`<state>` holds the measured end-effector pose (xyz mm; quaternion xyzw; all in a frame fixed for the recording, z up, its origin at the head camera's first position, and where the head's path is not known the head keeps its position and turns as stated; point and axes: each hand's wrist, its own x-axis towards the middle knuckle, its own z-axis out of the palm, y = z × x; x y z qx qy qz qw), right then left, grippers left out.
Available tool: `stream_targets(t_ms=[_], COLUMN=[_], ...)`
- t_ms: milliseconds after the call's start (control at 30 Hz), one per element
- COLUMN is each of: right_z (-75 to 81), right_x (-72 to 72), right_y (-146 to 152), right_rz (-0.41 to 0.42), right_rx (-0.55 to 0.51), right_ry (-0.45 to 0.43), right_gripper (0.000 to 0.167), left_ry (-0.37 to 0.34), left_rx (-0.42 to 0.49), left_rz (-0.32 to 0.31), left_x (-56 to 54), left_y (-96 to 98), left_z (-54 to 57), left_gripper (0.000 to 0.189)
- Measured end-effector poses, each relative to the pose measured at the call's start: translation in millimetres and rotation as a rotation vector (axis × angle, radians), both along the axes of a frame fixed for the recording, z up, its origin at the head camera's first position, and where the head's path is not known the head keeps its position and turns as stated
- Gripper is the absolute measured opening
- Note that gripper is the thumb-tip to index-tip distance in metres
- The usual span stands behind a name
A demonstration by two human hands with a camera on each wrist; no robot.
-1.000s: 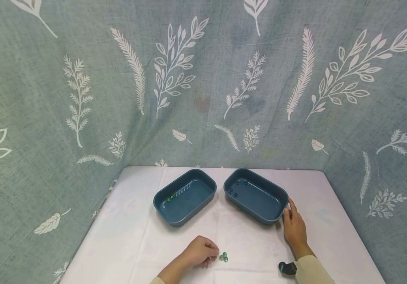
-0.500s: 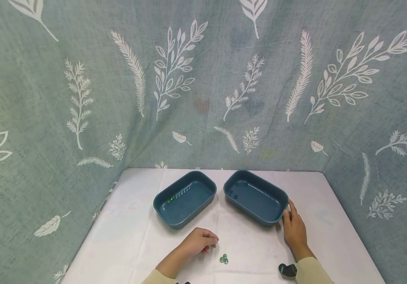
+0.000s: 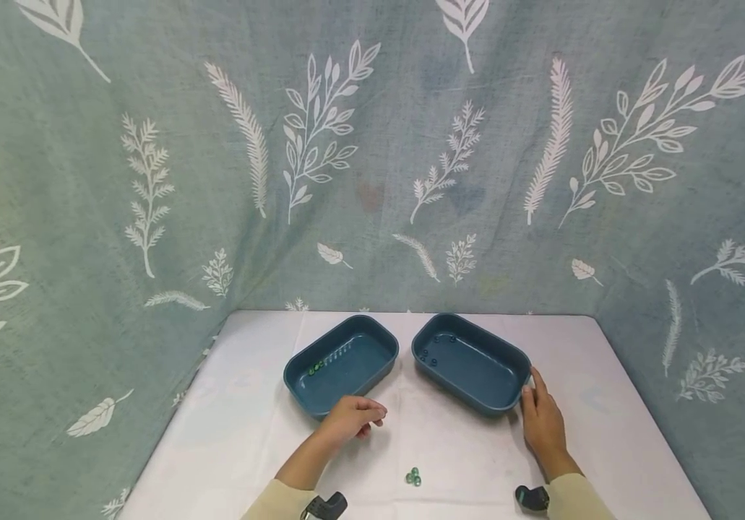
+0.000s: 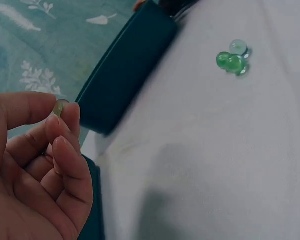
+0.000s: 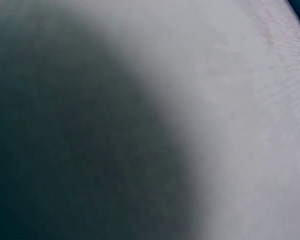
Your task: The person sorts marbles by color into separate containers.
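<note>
My left hand (image 3: 349,419) pinches a small green glass marble (image 4: 60,107) between thumb and forefinger, its other fingers curled in. In the head view it overlaps the front edge of the left blue tray (image 3: 362,370), which contains several green marbles (image 3: 316,367) by its left wall. Several small dark-looking marbles (image 3: 433,362) lie toward the left end of the right blue tray (image 3: 479,370). That tray's right end is touched by the fingers of my right hand (image 3: 543,426), laid along its outer wall. Three loose green marbles (image 3: 414,477) sit clustered on the white cloth.
A white cloth (image 3: 463,448) covers the table. Grey-green fabric (image 3: 372,180) with white leaf prints rises behind and at both sides. Black wrist cameras are strapped at both sleeves. The right wrist view is mostly a dark blur over white cloth.
My left hand has left the marble cluster and moved forward and slightly left to the left tray, marble pinched. My right hand has stayed at the right tray.
</note>
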<state>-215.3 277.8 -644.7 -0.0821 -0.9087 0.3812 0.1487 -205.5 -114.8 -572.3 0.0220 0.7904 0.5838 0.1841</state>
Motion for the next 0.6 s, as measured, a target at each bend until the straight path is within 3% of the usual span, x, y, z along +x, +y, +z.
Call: stream_targets(t_ms=[267, 600], right_z=[2.4, 8.1], right_x=[4.1, -1.1], right_y=[2, -3], right_rz=[0.022, 0.014], right_rx=[-0.018, 0.015], right_ry=[-0.024, -0.056], right_gripper=[0.053, 0.058], left_ry=[-0.013, -0.002], left_rx=[0.054, 0.078], left_rz=[0.020, 0.058], left_x=[2.8, -2.3], left_y=[-13.8, -24.3], left_z=[-4.3, 7.2], left_gripper=[0.028, 0.031])
